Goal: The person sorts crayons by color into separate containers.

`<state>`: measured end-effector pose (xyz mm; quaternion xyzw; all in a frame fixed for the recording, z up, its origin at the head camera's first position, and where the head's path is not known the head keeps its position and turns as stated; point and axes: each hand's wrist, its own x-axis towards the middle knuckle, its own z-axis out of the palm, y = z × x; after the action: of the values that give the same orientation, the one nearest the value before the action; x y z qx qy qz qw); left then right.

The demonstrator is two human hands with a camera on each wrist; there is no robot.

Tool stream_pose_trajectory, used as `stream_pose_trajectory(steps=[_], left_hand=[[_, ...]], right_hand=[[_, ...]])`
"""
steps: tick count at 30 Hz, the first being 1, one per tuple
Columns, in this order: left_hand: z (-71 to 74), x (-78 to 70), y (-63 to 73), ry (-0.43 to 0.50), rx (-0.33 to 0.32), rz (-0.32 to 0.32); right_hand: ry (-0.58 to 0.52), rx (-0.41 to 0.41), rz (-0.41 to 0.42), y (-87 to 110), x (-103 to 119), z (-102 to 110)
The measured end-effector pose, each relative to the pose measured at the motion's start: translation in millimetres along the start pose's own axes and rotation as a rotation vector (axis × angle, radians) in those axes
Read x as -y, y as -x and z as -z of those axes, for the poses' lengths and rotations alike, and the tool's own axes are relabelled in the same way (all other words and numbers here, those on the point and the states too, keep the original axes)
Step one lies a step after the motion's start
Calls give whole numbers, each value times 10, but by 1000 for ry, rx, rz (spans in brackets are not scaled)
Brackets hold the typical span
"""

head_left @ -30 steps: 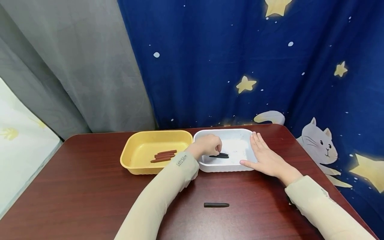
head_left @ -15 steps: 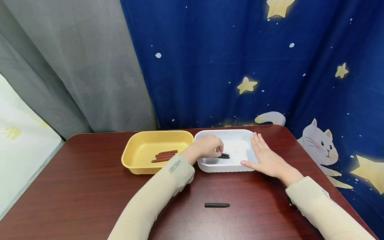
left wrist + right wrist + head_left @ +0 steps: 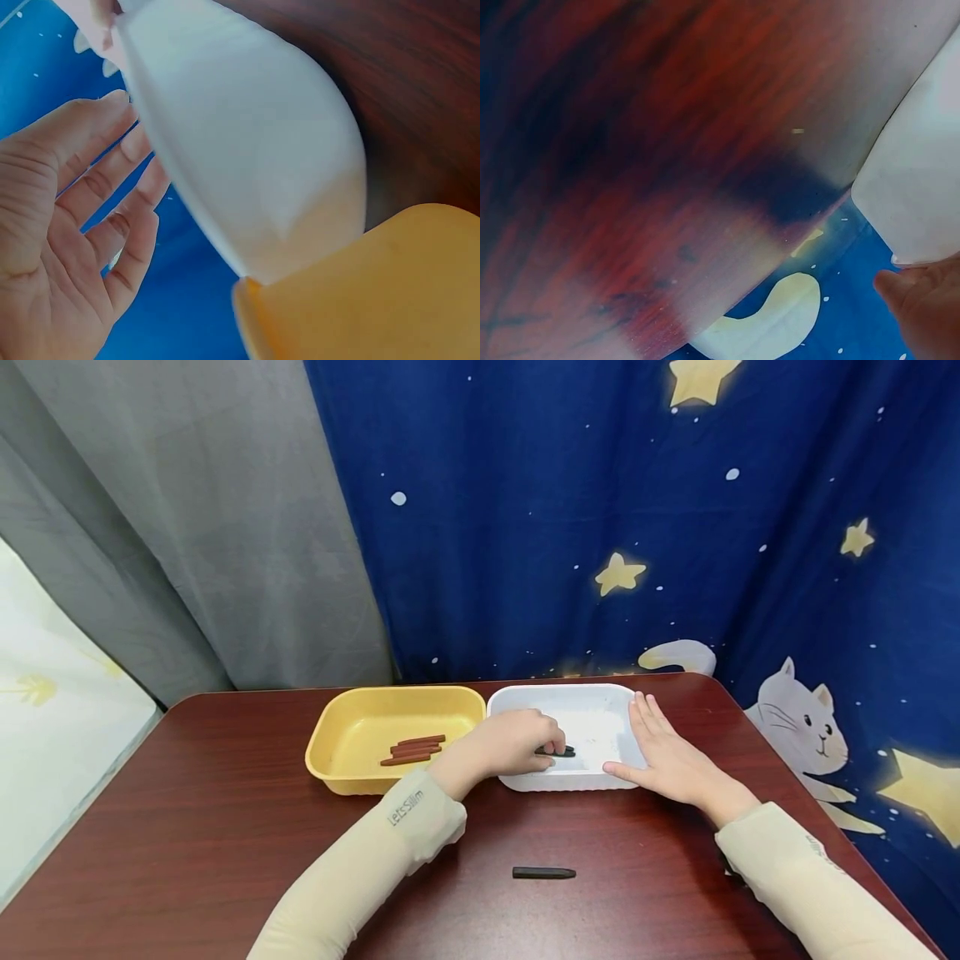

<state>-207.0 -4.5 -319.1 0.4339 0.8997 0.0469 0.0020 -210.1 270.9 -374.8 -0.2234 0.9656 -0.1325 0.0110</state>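
Note:
A white tray (image 3: 577, 781) stands at the back of the table. My left hand (image 3: 510, 743) reaches over its left end, fingers bent down at the black crayons (image 3: 568, 753) lying inside. In the left wrist view the left hand (image 3: 82, 210) has gaps between its fingers, and its fingertips are hidden behind the wall of the white tray (image 3: 247, 135); I cannot tell whether they pinch a crayon. My right hand (image 3: 671, 764) rests against the tray's right end, fingers straight and thumb spread. The right wrist view catches only part of the right hand (image 3: 930, 304), at the tray.
Left of the white tray, close beside it, is a yellow tray (image 3: 348, 785) with several reddish-brown crayons (image 3: 415, 750). One black crayon (image 3: 543, 873) lies nearer on the dark red table (image 3: 187, 810). A blue curtain (image 3: 495, 527) hangs behind.
My left hand has shifted right and slightly nearer inside the white tray, covering more of the black crayons, and its forearm has swung left. The right hand stays at the tray's end.

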Motion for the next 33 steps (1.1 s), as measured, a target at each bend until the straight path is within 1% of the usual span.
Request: stream_pose_trajectory(steps=[3, 6, 9, 12, 15, 18, 22, 26, 29, 33], left_hand=[[27, -75, 85, -4, -6, -37], [41, -148, 172, 14, -14, -84], [33, -223, 263, 26, -20, -128], [-4, -300, 347, 10, -17, -165], [-64, -366, 414, -2, 15, -188], [-147, -405, 456, 15, 62, -205], [-259, -439, 477, 50, 124, -246], [-351, -483, 488, 52, 170, -285], [-408, -515, 488, 44, 189, -292], [-458, -539, 480, 48, 216, -283]], right_hand=[[1, 4, 0, 6, 0, 4], [4, 4, 1, 8, 1, 6], [4, 5, -1, 9, 1, 8], [3, 4, -1, 11, -1, 8], [2, 3, -1, 12, -5, 8], [0, 3, -1, 9, -4, 7], [-7, 3, -4, 5, -5, 3], [-4, 3, -6, 1, -12, -9], [-2, 4, -7, 0, -15, -12], [-4, 8, -6, 0, -11, -9]])
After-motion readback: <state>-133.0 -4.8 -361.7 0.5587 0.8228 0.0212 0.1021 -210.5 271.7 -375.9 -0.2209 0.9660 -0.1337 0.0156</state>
